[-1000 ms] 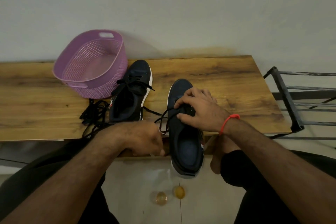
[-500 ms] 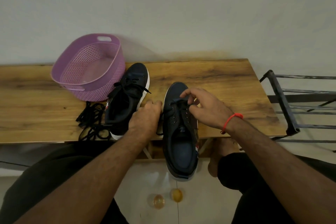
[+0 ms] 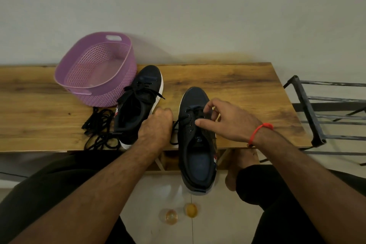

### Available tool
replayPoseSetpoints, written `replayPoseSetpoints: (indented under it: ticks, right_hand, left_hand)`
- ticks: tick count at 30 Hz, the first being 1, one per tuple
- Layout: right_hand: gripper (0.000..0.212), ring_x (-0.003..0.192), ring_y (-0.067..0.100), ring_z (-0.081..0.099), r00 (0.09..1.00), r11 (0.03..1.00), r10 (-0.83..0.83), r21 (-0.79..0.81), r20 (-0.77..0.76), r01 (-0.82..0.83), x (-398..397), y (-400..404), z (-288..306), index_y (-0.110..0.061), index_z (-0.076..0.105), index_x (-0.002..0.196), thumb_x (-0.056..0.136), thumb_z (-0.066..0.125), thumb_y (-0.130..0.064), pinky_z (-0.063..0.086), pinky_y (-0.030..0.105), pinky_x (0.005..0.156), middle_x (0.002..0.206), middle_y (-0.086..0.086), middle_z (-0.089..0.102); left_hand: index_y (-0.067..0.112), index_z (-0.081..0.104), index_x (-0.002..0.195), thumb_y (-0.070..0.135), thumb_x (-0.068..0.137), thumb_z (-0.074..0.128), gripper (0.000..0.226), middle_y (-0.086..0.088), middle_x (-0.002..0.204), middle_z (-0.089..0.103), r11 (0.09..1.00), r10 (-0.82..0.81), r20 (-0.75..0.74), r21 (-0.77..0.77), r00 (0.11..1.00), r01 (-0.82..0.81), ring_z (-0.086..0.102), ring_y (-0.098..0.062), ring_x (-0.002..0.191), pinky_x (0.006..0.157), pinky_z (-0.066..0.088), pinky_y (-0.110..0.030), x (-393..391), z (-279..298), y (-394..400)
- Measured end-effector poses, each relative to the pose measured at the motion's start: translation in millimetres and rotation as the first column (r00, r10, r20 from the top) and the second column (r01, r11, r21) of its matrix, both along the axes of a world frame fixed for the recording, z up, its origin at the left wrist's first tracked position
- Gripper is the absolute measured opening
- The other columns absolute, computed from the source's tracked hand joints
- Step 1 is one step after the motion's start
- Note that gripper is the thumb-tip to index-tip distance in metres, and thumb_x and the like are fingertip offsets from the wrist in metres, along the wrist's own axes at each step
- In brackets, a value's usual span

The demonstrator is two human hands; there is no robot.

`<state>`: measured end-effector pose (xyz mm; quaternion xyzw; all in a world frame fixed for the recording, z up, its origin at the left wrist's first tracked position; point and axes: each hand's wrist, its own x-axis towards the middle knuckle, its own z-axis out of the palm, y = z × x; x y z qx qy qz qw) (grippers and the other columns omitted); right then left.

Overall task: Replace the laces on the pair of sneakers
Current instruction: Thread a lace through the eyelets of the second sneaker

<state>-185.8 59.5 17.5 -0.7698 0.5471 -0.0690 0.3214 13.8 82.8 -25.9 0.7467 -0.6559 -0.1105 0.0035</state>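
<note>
Head view: we judge task mid-way. Far sneaker (image 3: 140, 103) on tabletop (image 3: 237, 85), by purple basket (image 3: 95, 69), laced through lower eyelets only. Near sneaker (image 3: 196, 136) overhangs tabletop edge, lace (image 3: 176, 127) in first rows; upper eyelets bare. Loose black laces (image 3: 97, 127) heaped left of far sneaker. Left hand (image 3: 156, 125) curled, gripping lace end beside near sneaker. Right hand (image 3: 223, 119) pinches lace at eyelets, remaining fingers loosely spread.

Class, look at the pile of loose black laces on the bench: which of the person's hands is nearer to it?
Left. The left hand sits one sneaker away from the loose laces; the right hand is farther right, over the other sneaker.
</note>
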Motion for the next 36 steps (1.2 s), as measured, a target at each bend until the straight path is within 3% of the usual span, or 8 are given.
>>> replayPoseSetpoints:
  ticks: [5, 10, 15, 19, 23, 27, 31, 36]
  right_hand:
    - [0.035, 0.082, -0.002, 0.05, 0.997, 1.0, 0.024, 0.006, -0.08, -0.024, 0, 8, 2, -0.031, 0.053, 0.111, 0.089, 0.061, -0.057, 0.035, 0.017, 0.061, 0.097, -0.014, 0.056]
    - [0.018, 0.085, 0.003, 0.059, 0.996, 0.992, -0.075, 0.103, 0.038, 0.071, -2, 4, 7, -0.025, 0.067, 0.102, 0.089, 0.065, -0.038, 0.047, 0.021, 0.069, 0.092, -0.011, 0.065]
    - [0.009, 0.096, 0.023, 0.066, 0.983, 0.962, -0.147, 0.249, 0.113, 0.115, -5, 3, 11, -0.025, 0.069, 0.097, 0.094, 0.062, -0.03, 0.06, 0.04, 0.076, 0.098, -0.002, 0.069]
    - [0.006, 0.107, 0.032, 0.066, 0.982, 0.947, -0.152, 0.3, 0.111, 0.113, -6, 3, 15, -0.03, 0.066, 0.094, 0.096, 0.06, -0.028, 0.059, 0.048, 0.082, 0.103, -0.001, 0.069]
    - [0.006, 0.106, 0.028, 0.066, 0.982, 0.946, -0.162, 0.298, 0.098, 0.126, -6, 2, 15, -0.031, 0.065, 0.097, 0.096, 0.059, -0.029, 0.06, 0.045, 0.082, 0.1, -0.009, 0.065]
    - [0.01, 0.104, 0.022, 0.066, 0.975, 0.935, -0.208, 0.307, 0.077, 0.175, -7, 1, 16, -0.025, 0.068, 0.1, 0.096, 0.059, -0.026, 0.061, 0.044, 0.083, 0.106, 0.004, 0.069]
    - [0.013, 0.101, 0.016, 0.066, 0.968, 0.926, -0.238, 0.32, 0.075, 0.202, -8, 0, 16, -0.02, 0.07, 0.102, 0.096, 0.059, -0.022, 0.061, 0.043, 0.082, 0.104, 0.005, 0.071]
    - [0.01, 0.098, 0.013, 0.065, 0.967, 0.924, -0.245, 0.319, 0.065, 0.212, -9, -2, 14, -0.021, 0.07, 0.101, 0.096, 0.06, -0.023, 0.061, 0.039, 0.081, 0.102, 0.001, 0.07]
  left_hand:
    - [0.028, 0.049, 0.098, 0.03, 0.098, 0.054, 0.006, 0.007, 0.084, 0.058, 0.956, 0.021, -0.205, -0.282, 0.979, -0.08, 0.056, -0.016, 0.07, 0.058, 0.041, -0.033, 3, 18, -7]
    - [0.029, 0.073, 0.112, 0.021, 0.097, 0.06, 0.021, 0.014, 0.099, 0.072, 0.959, 0.013, -0.684, -0.198, 0.73, -0.202, 0.064, -0.005, 0.094, 0.089, 0.056, -0.036, 4, 41, -10]
    - [0.027, 0.076, 0.098, 0.023, 0.097, 0.066, 0.01, 0.007, 0.089, 0.072, 0.959, 0.126, -0.901, 0.003, 0.415, -0.284, 0.049, -0.007, 0.056, 0.043, 0.039, -0.015, -1, 42, -6]
    - [0.027, 0.072, 0.096, 0.03, 0.096, 0.068, 0.005, 0.006, 0.091, 0.072, 0.962, 0.11, -0.863, -0.033, 0.493, -0.272, 0.054, 0.0, 0.06, 0.048, 0.042, -0.014, 2, 41, -7]
    - [0.029, 0.066, 0.093, 0.025, 0.098, 0.064, 0.005, 0.008, 0.074, 0.075, 0.964, 0.126, -0.747, -0.063, 0.653, -0.259, 0.066, -0.013, 0.067, 0.071, 0.059, -0.039, 8, 38, -10]
    - [0.03, 0.064, 0.094, 0.028, 0.099, 0.063, 0.005, 0.013, 0.073, 0.075, 0.974, 0.118, -0.737, -0.044, 0.666, -0.222, 0.063, -0.02, 0.066, 0.075, 0.06, -0.049, 9, 36, -9]
    - [0.034, 0.067, 0.087, 0.028, 0.095, 0.069, 0.011, 0.011, 0.09, 0.07, 0.956, 0.078, -0.682, -0.156, 0.727, -0.249, 0.067, -0.011, 0.081, 0.079, 0.059, -0.035, 14, 34, -10]
    - [0.027, 0.071, 0.093, 0.025, 0.091, 0.074, 0.004, 0.004, 0.084, 0.072, 0.928, 0.066, -0.727, -0.207, 0.684, -0.31, 0.064, -0.005, 0.062, 0.046, 0.044, -0.01, 20, 40, -11]
